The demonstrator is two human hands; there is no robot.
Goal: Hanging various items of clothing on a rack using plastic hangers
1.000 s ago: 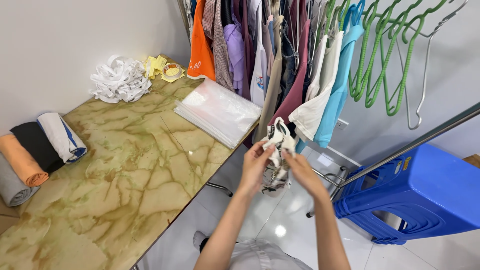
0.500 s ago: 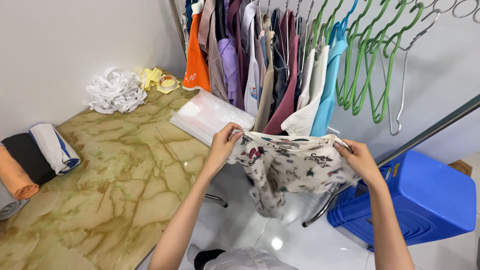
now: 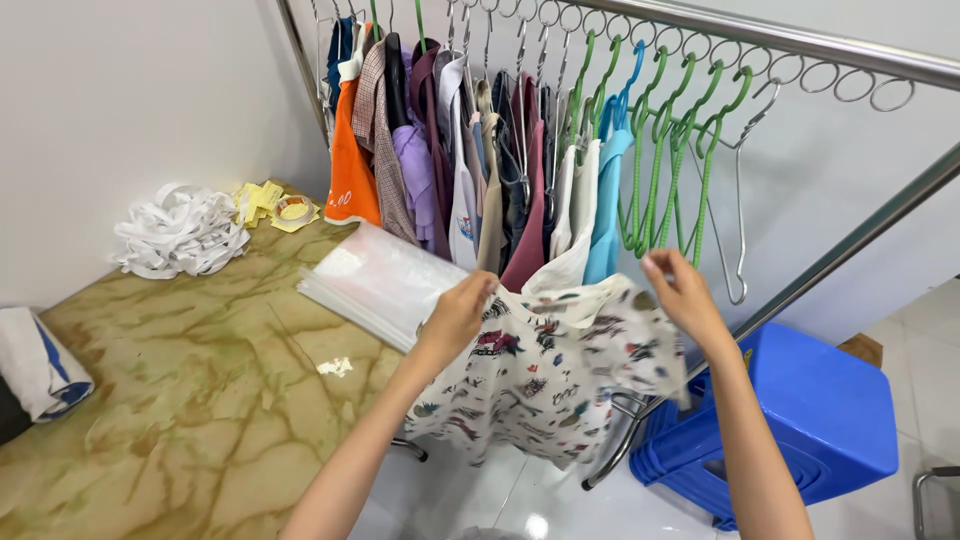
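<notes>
The left hand (image 3: 455, 318) and the right hand (image 3: 683, 296) each pinch a top corner of the patterned shirt (image 3: 545, 375), held up beside the table (image 3: 200, 400), so the person should keep both pinches tight and level.

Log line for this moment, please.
left hand: grips printed garment top edge | right hand: grips other edge | garment spread beside table

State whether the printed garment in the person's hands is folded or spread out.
Spread out: the printed garment hangs open between the left hand and right hand.
</notes>
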